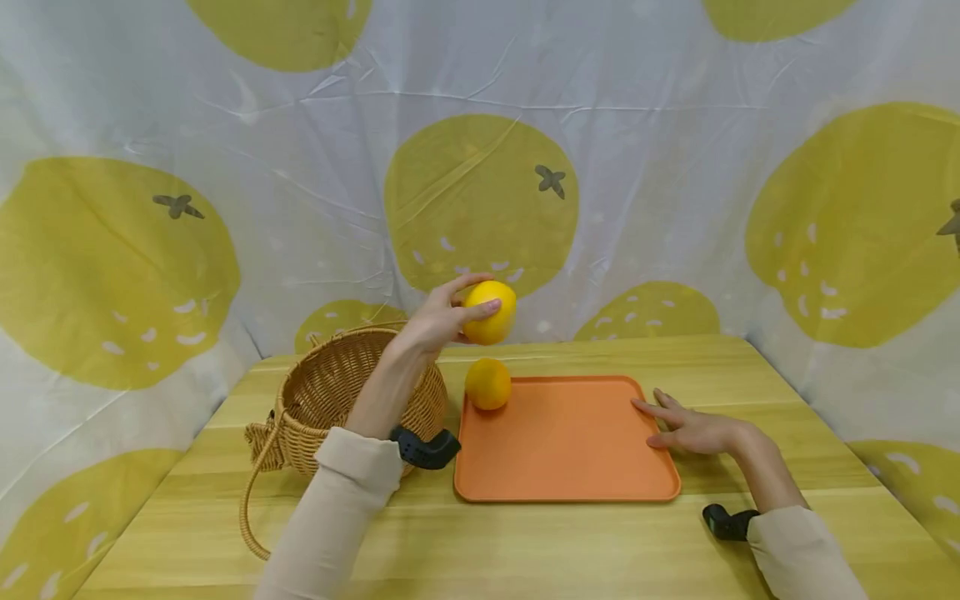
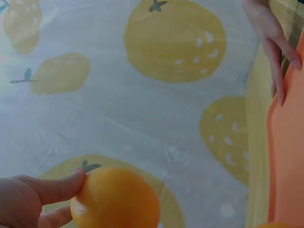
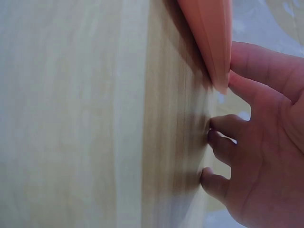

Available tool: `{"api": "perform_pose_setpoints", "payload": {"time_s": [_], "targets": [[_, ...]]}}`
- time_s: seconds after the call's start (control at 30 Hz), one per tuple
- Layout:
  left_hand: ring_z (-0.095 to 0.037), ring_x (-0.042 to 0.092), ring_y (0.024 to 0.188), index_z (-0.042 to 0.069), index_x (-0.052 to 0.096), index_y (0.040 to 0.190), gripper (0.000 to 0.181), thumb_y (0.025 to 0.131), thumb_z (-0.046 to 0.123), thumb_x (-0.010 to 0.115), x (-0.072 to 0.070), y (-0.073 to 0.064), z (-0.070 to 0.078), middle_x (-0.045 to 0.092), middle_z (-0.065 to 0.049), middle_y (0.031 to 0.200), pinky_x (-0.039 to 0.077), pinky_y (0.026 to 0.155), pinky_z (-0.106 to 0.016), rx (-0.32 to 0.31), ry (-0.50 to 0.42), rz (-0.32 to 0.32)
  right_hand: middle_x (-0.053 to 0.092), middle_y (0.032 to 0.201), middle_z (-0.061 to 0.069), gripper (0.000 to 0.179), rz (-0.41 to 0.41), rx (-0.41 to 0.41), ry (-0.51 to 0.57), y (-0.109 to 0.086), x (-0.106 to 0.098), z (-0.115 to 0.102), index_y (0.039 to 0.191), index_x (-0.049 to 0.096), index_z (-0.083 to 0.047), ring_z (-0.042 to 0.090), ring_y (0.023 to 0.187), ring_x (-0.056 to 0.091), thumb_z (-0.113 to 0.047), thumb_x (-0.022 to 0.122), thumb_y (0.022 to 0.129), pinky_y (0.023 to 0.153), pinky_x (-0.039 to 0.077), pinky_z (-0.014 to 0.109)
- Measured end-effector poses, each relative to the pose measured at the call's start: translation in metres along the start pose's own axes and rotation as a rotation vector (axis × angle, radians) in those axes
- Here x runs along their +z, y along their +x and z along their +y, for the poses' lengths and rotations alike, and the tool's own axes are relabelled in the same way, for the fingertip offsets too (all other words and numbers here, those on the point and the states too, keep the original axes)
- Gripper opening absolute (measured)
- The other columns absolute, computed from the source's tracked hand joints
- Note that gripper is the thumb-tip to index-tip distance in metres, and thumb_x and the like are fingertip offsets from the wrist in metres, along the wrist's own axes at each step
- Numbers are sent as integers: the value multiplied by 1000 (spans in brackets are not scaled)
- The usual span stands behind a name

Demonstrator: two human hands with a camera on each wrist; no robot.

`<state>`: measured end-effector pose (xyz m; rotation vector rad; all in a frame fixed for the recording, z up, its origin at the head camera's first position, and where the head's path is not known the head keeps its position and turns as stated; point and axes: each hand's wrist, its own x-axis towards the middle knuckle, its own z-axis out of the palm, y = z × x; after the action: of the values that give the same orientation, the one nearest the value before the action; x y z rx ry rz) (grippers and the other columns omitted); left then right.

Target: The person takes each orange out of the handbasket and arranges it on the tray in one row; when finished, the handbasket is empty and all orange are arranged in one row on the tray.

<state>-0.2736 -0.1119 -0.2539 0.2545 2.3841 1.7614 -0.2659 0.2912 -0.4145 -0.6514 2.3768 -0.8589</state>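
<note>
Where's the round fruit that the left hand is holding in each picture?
Head: the round fruit is about in the middle, in the left hand.
Left wrist: at the bottom, left of the middle.
Right wrist: not in it.
Shared landmark: the orange tray, in all three, with the right hand at its edge.

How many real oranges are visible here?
2: one orange in the left hand, another orange at the far left corner of the tray. The basket may hide more.

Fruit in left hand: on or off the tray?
Off. The left hand grips the fruit aloft; the head view shows it against the curtain, clear of the tray.
</note>
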Motion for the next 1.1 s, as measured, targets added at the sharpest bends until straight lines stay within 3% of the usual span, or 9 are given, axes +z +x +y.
{"api": "perform_pose_setpoints", "payload": {"time_s": [0.2, 0.43, 0.6, 0.8, 0.93, 1.1], "targets": [[-35, 66, 115, 23, 48, 154, 56, 102, 25, 67, 52, 20, -24, 53, -21, 146, 58, 89, -41, -26, -76, 3, -14, 164, 39, 84, 11, 29, -16, -3, -1, -7, 165, 17, -2, 65, 148, -13, -40, 60, 104, 110, 3, 84], [-32, 59, 116, 15, 48, 154, 57, 101, 24, 69, 97, 34, -58, 50, -16, 150, 54, 92, -42, -10, -8, 47, -11, 165, 39, 83, 27, 52, -31, -3, 0, -10, 165, 19, -2, 64, 149, -10, -38, 61, 104, 111, 4, 83], [-35, 57, 123, 17, 50, 152, 56, 100, 23, 70, 114, 40, -77, 49, -17, 153, 51, 102, -49, -13, -8, 93, -11, 166, 38, 82, 27, 53, -34, -1, 0, -10, 165, 19, -2, 64, 149, -10, -39, 61, 104, 112, 4, 83], [-38, 56, 128, 8, 52, 149, 53, 99, 17, 71, 128, 43, -97, 52, -20, 151, 48, 109, -53, 46, 7, 150, -10, 166, 38, 81, 28, 59, -39, 1, 1, -11, 165, 20, -3, 63, 150, -9, -39, 61, 104, 113, 5, 82], [-39, 57, 128, 8, 51, 149, 53, 100, 16, 70, 139, 44, -106, 54, -22, 147, 49, 107, -53, 80, 114, 193, -11, 166, 38, 81, 27, 69, -38, -1, 0, -12, 165, 20, -3, 64, 149, -10, -38, 61, 104, 112, 4, 83], [-41, 57, 122, 13, 50, 149, 52, 101, 21, 68, 150, 45, -113, 49, -25, 145, 49, 104, -55, 58, 246, 218, -11, 166, 37, 81, 27, 72, -31, -2, 0, -11, 165, 20, -3, 65, 149, -10, -38, 61, 104, 112, 4, 83]]}}
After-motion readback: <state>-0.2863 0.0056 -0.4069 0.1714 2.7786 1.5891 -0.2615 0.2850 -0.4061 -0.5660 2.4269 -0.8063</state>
